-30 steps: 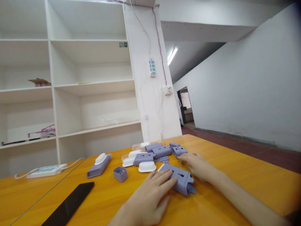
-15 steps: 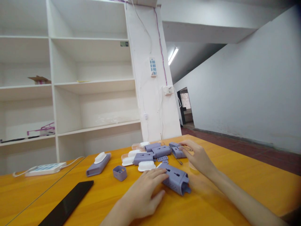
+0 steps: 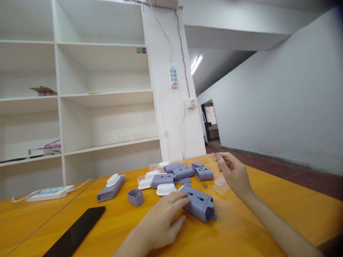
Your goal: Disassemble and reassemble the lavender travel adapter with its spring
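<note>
My left hand [image 3: 160, 220] lies with fingers stretched over the near end of a purple perforated plastic case [image 3: 199, 204], thumb apart from it. The case lies on its side, with slots on top and an open end showing a small tab. My right hand [image 3: 235, 175] is raised above the table, fingertips pinched on a thin looped cord [image 3: 213, 155]. Below that hand lies a clear plastic cup-like piece [image 3: 221, 186]. More purple cases [image 3: 183, 172], small flat purple pieces [image 3: 184, 181] and a white bristled brush head [image 3: 166, 189] lie beyond the left hand.
A purple cap [image 3: 135, 197] and a purple case with a white piece on it [image 3: 111, 187] lie left. A black phone-like slab [image 3: 77, 232] is at the near left, a white power strip [image 3: 49, 193] behind it. White shelves [image 3: 107, 93] stand behind the wooden table [image 3: 270, 217].
My right hand has lifted away from the small purple cases, up and to the right, with the thin cord in its fingers. The clear piece beneath is now uncovered. My left hand stays put.
</note>
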`<state>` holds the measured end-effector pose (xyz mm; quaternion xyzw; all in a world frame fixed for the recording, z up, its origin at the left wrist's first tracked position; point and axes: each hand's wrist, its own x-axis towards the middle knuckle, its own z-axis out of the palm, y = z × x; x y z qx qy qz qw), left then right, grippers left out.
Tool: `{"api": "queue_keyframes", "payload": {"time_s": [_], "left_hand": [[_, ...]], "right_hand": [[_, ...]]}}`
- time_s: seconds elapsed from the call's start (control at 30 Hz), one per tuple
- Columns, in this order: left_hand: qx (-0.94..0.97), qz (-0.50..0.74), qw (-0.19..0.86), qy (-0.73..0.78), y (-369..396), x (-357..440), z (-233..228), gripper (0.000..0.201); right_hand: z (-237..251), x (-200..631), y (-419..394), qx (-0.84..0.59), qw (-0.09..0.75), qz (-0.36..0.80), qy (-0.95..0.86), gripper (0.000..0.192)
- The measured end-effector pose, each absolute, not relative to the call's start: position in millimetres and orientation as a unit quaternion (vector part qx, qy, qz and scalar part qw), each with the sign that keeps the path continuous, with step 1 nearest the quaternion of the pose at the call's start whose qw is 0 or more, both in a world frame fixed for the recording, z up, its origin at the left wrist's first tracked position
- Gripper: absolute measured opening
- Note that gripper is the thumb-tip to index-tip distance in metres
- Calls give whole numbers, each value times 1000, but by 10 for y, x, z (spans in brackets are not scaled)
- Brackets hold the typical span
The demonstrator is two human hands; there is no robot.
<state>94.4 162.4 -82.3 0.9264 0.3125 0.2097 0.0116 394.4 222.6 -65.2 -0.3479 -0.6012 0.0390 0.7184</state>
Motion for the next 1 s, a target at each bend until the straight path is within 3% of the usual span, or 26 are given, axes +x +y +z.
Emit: {"api": "queue_keyframes", "payload": {"time_s": [0.37, 0.63, 0.77, 1.0], "left_hand": [[919, 233, -51, 313, 1681, 901, -775, 48], [865, 264, -139, 403, 2021, 447, -655, 32], [828, 261, -156, 471, 2175, 110, -637, 32], [791, 220, -128, 556, 2307, -245, -738, 44]], "right_hand": [[-611, 3890, 2248, -295, 761, 247, -522, 23], [-642, 3919, 2312, -335, 754, 248, -507, 34], [-632, 3906, 2309, -351, 748, 234, -513, 47], [-649, 3843, 2341, -370, 724, 206, -544, 51]]}}
